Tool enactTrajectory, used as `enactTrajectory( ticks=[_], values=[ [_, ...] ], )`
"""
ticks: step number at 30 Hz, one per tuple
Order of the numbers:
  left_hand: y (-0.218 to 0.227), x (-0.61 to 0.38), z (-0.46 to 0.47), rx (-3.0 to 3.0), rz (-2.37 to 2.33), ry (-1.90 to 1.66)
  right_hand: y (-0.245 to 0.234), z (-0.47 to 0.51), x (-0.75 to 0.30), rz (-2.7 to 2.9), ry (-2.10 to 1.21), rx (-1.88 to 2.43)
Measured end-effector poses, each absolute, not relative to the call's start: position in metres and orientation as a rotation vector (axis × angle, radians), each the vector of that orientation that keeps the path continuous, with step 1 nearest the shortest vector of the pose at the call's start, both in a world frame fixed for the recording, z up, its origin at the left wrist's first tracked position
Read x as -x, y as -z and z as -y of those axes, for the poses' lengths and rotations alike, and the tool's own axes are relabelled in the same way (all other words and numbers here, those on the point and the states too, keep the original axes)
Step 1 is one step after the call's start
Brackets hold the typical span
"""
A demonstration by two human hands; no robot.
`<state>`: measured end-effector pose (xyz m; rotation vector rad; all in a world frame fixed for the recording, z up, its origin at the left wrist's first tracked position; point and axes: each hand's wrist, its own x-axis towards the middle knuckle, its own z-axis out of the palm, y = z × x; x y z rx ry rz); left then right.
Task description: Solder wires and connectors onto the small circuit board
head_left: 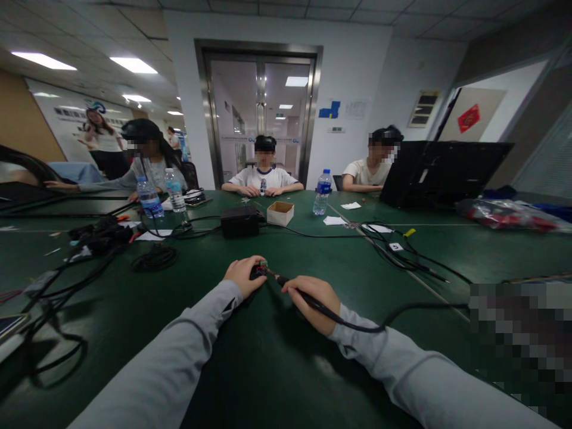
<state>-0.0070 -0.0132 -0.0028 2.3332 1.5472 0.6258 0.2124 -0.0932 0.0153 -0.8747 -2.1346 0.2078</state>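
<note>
My left hand (245,277) is closed around a small black part with a green piece and coloured wires (263,268), low over the green table (250,357). The fingers hide much of this part. A soldering iron (282,280) is gripped like a pen in my right hand (313,299). Its thin tip points left and is at or very near the wires; I cannot tell whether it touches them. From the iron's back end a black cable (402,308) runs over my right wrist and away to the right.
Ahead are a black box (241,221), an open cardboard box (280,213) and a water bottle (322,192). Tangled cables (100,235) lie at left, more cables (397,250) at right. A large monitor (442,173) stands far right. Several people sit across the table.
</note>
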Motion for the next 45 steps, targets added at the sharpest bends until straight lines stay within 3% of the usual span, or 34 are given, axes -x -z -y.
enactTrajectory(
  ticks=[45],
  values=[
    [0.0047, 0.0089, 0.0114, -2.308, -1.515, -0.657, -0.0138, 0.0929, -0.2157, 2.100, -0.183, 0.924]
  ],
)
